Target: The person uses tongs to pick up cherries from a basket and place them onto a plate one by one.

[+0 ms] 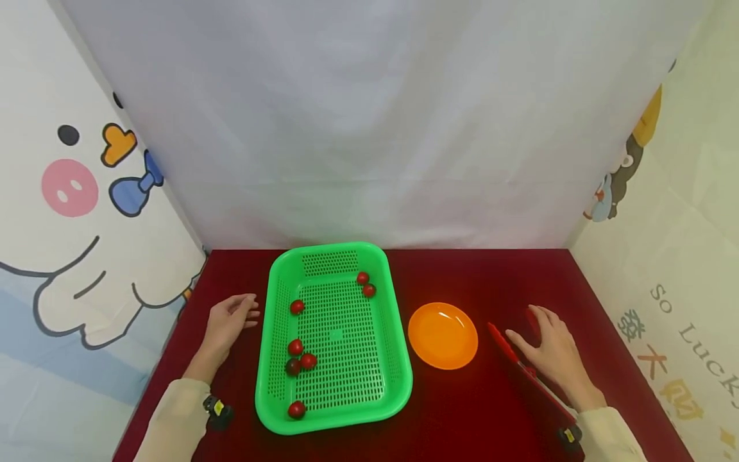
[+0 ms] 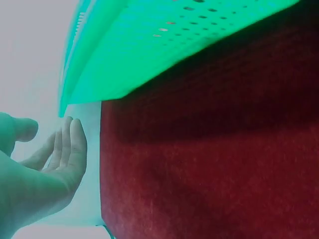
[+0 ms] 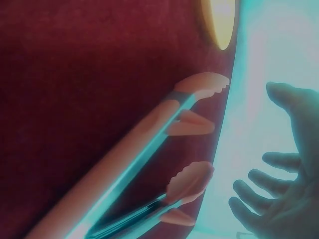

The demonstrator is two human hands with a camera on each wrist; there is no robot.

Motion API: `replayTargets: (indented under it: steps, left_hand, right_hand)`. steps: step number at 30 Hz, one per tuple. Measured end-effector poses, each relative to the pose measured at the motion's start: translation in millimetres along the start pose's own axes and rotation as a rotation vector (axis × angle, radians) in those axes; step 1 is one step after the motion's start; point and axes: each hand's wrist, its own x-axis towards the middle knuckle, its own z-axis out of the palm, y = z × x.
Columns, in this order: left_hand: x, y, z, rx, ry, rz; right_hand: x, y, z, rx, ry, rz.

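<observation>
My left hand (image 1: 227, 326) hovers just left of a green plastic basket (image 1: 265, 359), fingers loosely bent with nothing in them. In the left wrist view that hand (image 2: 50, 172) shows its thumb apart from its fingers, close by the basket's rim (image 2: 75, 84). Several small red tomatoes, one of them a darker tomato (image 1: 292, 367), lie spread on the basket's perforated floor. At the right, my right hand (image 1: 554, 353) is over a pair of tongs (image 1: 522, 366) with red scalloped tips. The right wrist view shows the tongs (image 3: 124, 154) spread apart and the hand's thumb and fingers parted, holding nothing.
An orange plate (image 1: 442, 336) sits between the basket and the tongs. Everything stands on a dark red table cover (image 1: 462, 410). A pale cloth (image 1: 375, 128) hangs behind the table, and printed cloths (image 1: 86, 256) close off both sides.
</observation>
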Motion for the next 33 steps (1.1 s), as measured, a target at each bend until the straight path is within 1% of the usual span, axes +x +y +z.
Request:
replayTargets:
  steps: [3, 6, 10, 13, 16, 20, 25, 27, 29, 33]
  left_hand:
    - [0.7, 0.4, 1.8, -0.011, -0.011, -0.033]
    - [1.8, 2.7, 4.8, -0.031, -0.051, -0.077]
    - [2.5, 5.2, 7.8, -0.085, -0.092, -0.124]
    - [3.6, 5.8, 8.7, -0.09, -0.112, -0.136]
    - [4.2, 6.1, 9.8, -0.075, -0.117, -0.15]
    - [4.1, 5.7, 11.1, -0.074, -0.113, -0.167]
    - [4.8, 3.0, 11.9, -0.119, -0.12, -0.198]
    - [5.4, 1.9, 12.4, -0.131, -0.131, -0.204]
    - [5.9, 1.2, 13.0, -0.129, -0.138, -0.204]
    - [7.7, 1.6, 14.1, -0.117, -0.145, -0.191]
  right_hand:
    - [-5.8, 2, -1, 0.0, -0.019, 0.037]
    - [-12.6, 5, -3, 0.001, -0.038, 0.073]
    - [-20.1, 8, -5, -0.002, -0.039, 0.091]
    - [-24.8, 10, -6, -0.018, -0.025, 0.102]
    - [-30.4, 12, -8, -0.036, -0.027, 0.131]
    - [-37.2, 15, -8, -0.05, -0.087, 0.191]
    - [-42.8, 16, -5, -0.039, -0.183, 0.273]
    - [-44.7, 16, -3, -0.036, -0.201, 0.293]
    - [-45.9, 16, -1, -0.04, -0.203, 0.297]
    - [-46.8, 18, 3, -0.067, -0.182, 0.284]
